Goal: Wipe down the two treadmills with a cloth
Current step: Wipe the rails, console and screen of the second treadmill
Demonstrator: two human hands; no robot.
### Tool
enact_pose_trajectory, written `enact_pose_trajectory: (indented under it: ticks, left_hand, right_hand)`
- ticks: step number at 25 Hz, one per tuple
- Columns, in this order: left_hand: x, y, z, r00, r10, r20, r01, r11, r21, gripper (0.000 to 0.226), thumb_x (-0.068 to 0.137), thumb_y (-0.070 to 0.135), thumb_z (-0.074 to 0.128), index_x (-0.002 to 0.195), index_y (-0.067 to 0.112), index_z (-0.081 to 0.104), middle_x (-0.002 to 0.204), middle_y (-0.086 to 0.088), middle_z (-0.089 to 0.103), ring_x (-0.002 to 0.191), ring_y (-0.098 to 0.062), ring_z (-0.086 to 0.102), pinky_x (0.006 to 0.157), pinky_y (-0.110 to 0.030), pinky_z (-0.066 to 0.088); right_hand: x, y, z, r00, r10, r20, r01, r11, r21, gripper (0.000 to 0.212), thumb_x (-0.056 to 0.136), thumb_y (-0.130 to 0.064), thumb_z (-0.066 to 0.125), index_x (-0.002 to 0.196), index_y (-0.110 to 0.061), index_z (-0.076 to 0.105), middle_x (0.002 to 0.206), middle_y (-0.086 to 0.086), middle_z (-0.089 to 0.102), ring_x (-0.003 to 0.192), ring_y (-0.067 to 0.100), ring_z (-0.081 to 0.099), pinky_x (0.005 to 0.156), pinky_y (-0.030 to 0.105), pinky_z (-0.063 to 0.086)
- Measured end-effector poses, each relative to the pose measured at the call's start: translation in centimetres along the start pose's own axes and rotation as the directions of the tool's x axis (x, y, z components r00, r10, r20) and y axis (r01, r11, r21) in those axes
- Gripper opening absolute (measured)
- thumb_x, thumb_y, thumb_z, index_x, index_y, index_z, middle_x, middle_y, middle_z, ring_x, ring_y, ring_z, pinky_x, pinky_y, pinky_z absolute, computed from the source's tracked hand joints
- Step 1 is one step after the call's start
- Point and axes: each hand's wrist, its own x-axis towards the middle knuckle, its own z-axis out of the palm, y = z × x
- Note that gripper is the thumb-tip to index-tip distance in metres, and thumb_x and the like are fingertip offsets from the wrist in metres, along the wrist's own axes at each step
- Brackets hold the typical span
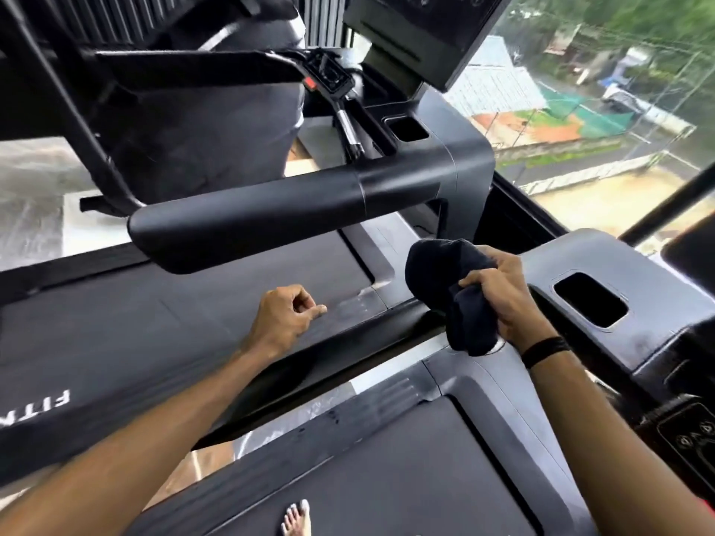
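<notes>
Two black treadmills stand side by side. The near treadmill [406, 470] runs under me, with its handrail [348, 350] crossing the middle of the view. The far treadmill [116, 323] lies to the left, its thick handrail [271, 222] above the belt. My right hand [503, 295] grips a bunched dark cloth [452, 288] over the front end of the near handrail. My left hand [286, 315] hovers just above that handrail, fingers curled loosely and holding nothing.
The near treadmill's console [626, 303] with a cup recess sits at right. The far treadmill's console screen [425, 32] rises at top. A large window [599, 110] is ahead. My bare foot [296, 520] stands on the near belt.
</notes>
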Motion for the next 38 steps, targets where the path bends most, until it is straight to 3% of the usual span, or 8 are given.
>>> enact_pose_trajectory:
  ticks: [6, 13, 17, 22, 24, 27, 33, 38]
  left_hand:
    - [-1.5, -2.2, -2.9, 0.995, 0.040, 0.087, -0.037, 0.999, -0.039, 0.030, 0.091, 0.030, 0.070, 0.064, 0.018, 0.069, 0.052, 0.005, 0.061, 0.042, -0.003, 0.046, 0.051, -0.023, 0.038]
    - [-5.9, -4.8, -7.8, 0.995, -0.077, 0.057, 0.083, 0.991, -0.108, 0.045, 0.080, 0.057, 0.044, 0.082, 0.021, 0.071, 0.073, 0.007, 0.071, 0.064, -0.024, 0.065, 0.073, -0.045, 0.057]
    - [-10.7, -7.1, -10.5, 0.995, -0.043, 0.091, 0.044, 0.999, 0.000, 0.018, 0.083, 0.041, 0.061, 0.089, 0.027, 0.071, 0.082, 0.006, 0.072, 0.076, -0.016, 0.066, 0.081, -0.042, 0.056]
    - [-14.7, -9.0, -13.1, 0.914, 0.006, 0.406, -0.062, 0.990, 0.125, 0.088, 0.070, 0.076, 0.056, 0.136, 0.018, 0.056, 0.135, 0.000, 0.059, 0.121, -0.019, 0.057, 0.104, -0.037, 0.043]
    - [-14.7, -9.8, -12.8, 0.864, 0.042, 0.502, -0.250, 0.901, 0.355, 0.094, 0.081, 0.066, 0.063, 0.154, 0.015, 0.032, 0.158, -0.004, 0.033, 0.143, -0.026, 0.036, 0.117, -0.043, 0.030]
    - [-14.4, -10.5, -11.2, 0.819, 0.197, 0.538, -0.514, 0.669, 0.537, 0.096, 0.083, 0.042, 0.073, 0.156, 0.006, 0.021, 0.158, -0.023, 0.028, 0.136, -0.041, 0.043, 0.113, -0.051, 0.033]
    - [-12.3, -11.4, -11.1, 0.661, 0.396, 0.638, -0.738, 0.494, 0.459, 0.079, 0.093, 0.051, 0.057, 0.148, -0.002, 0.036, 0.146, -0.027, 0.045, 0.123, -0.045, 0.053, 0.106, -0.057, 0.037]
    - [-11.3, -11.6, -12.5, 0.488, 0.519, 0.701, -0.868, 0.370, 0.330, 0.074, 0.093, 0.041, 0.060, 0.149, -0.001, 0.035, 0.147, -0.026, 0.045, 0.122, -0.043, 0.055, 0.106, -0.055, 0.039]
  right_hand:
    - [-4.6, 0.2, 5.4, 0.982, -0.093, 0.164, 0.130, 0.965, -0.230, 0.046, 0.070, 0.019, 0.060, 0.104, -0.010, 0.070, 0.098, 0.010, 0.071, 0.091, 0.015, 0.063, 0.081, 0.023, 0.050]
    - [-12.5, -1.1, 10.7, 0.965, -0.108, 0.239, 0.135, 0.986, -0.101, 0.043, 0.073, 0.018, 0.058, 0.102, -0.011, 0.070, 0.090, 0.007, 0.069, 0.079, 0.012, 0.064, 0.070, 0.021, 0.051]
    - [-17.8, 0.7, 14.0, 0.987, -0.094, 0.131, 0.097, 0.995, -0.012, 0.043, 0.075, 0.016, 0.060, 0.106, -0.012, 0.070, 0.093, 0.006, 0.069, 0.082, 0.013, 0.065, 0.074, 0.024, 0.052]
    - [-24.6, 2.1, 17.2, 0.992, 0.013, -0.124, 0.011, 0.981, 0.191, 0.047, 0.078, 0.016, 0.058, 0.108, -0.017, 0.069, 0.095, 0.000, 0.069, 0.086, 0.010, 0.064, 0.072, 0.019, 0.053]
    - [-26.7, 2.3, 17.4, 0.965, 0.074, -0.252, -0.017, 0.976, 0.219, 0.046, 0.078, 0.015, 0.058, 0.105, -0.021, 0.069, 0.093, -0.004, 0.069, 0.086, 0.009, 0.065, 0.071, 0.018, 0.053]
    - [-28.5, 2.8, 18.1, 0.911, 0.165, -0.379, -0.087, 0.973, 0.215, 0.043, 0.078, 0.015, 0.056, 0.102, -0.018, 0.068, 0.089, -0.003, 0.068, 0.082, 0.009, 0.063, 0.068, 0.018, 0.052]
    - [-33.2, 4.2, 27.9, 0.683, 0.436, -0.586, -0.255, 0.894, 0.368, 0.030, 0.079, 0.012, 0.055, 0.097, -0.008, 0.066, 0.092, 0.009, 0.066, 0.081, 0.019, 0.060, 0.074, 0.038, 0.055]
    - [-37.2, 3.9, 33.8, 0.607, 0.541, -0.582, -0.235, 0.822, 0.519, 0.034, 0.080, 0.013, 0.056, 0.100, -0.011, 0.069, 0.089, 0.008, 0.069, 0.083, 0.022, 0.064, 0.079, 0.042, 0.058]
